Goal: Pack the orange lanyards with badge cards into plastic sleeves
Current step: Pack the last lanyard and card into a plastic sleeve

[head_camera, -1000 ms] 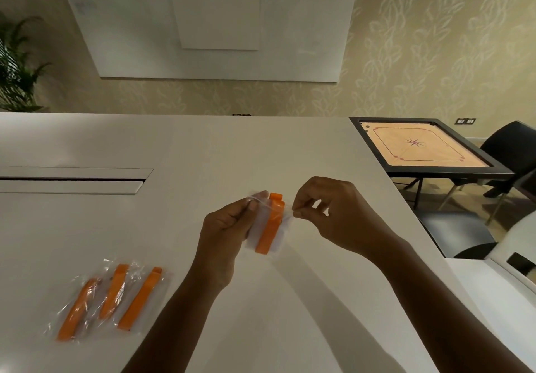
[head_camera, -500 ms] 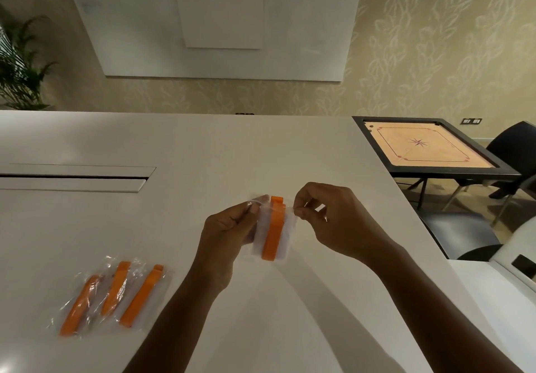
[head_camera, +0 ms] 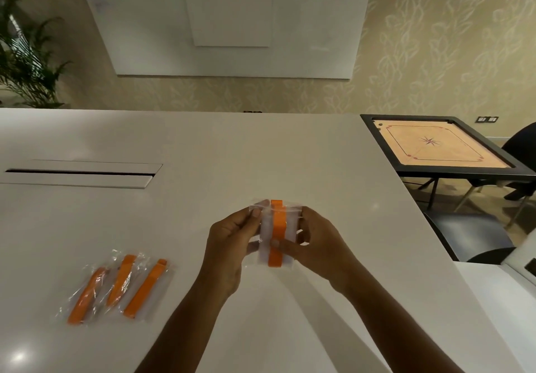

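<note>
Orange webbing folded into a flat bundle, the orange lanyard (head_camera: 277,232), sits low in the middle of the frame inside a clear plastic sleeve (head_camera: 291,227) that I hold up just above the white table (head_camera: 203,169); a white badge card (head_camera: 264,252) shows behind the strap through the film. My left hand (head_camera: 229,245) pinches the sleeve's upper left edge between thumb and curled fingers; my right hand (head_camera: 316,245) grips the right side, its fingers wrapped behind the film and its thumb pressing across the strap near the lower half. The lanyard's top end pokes slightly past the sleeve's open mouth, so I judge the step in hand to be the last of the insertion, with sealing not yet done. Next I would need to push the strap fully below the mouth, keep the card flat behind it, then fold or press the flap closed without trapping webbing in it; thin film may crease or slip, so a light, even pinch seems wise. At lower left of the frame three packed orange lanyards in crinkled clear sleeves (head_camera: 116,291) lie side by side on the table, well apart from my hands.
</note>
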`<state>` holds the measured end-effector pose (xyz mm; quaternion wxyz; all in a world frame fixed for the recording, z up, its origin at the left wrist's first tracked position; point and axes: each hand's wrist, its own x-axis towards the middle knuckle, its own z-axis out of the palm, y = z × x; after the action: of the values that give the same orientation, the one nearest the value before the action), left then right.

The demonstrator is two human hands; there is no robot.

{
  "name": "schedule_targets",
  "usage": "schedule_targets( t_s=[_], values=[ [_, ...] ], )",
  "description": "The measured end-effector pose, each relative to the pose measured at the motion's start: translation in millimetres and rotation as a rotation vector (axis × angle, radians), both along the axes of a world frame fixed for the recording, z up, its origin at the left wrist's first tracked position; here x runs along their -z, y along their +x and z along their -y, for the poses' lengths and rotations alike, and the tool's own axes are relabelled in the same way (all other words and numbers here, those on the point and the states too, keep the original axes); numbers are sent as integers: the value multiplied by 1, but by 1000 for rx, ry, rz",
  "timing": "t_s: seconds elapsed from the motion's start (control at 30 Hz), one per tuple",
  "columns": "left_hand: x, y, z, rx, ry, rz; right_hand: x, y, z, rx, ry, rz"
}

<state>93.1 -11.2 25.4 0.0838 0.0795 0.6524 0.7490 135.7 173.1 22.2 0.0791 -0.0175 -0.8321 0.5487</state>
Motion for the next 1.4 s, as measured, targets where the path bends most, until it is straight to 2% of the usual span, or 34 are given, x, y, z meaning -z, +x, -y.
schedule_targets(
  t_s=[0.27, 0.57, 0.83, 1.4],
  values=[
    [15, 1, 0, -26, -44, 99, 19, 0, 4, 37, -79, 120],
    [53, 3, 9, 7, -339, 132, 46, 2, 11, 78, -125, 231],
    [76, 2, 23, 40, -428, 169, 65, 3, 26, 77, -113, 313],
    [76, -37, 92, 82, -328, 141, 55, -20, 100, 192, -218, 306]
  ],
)
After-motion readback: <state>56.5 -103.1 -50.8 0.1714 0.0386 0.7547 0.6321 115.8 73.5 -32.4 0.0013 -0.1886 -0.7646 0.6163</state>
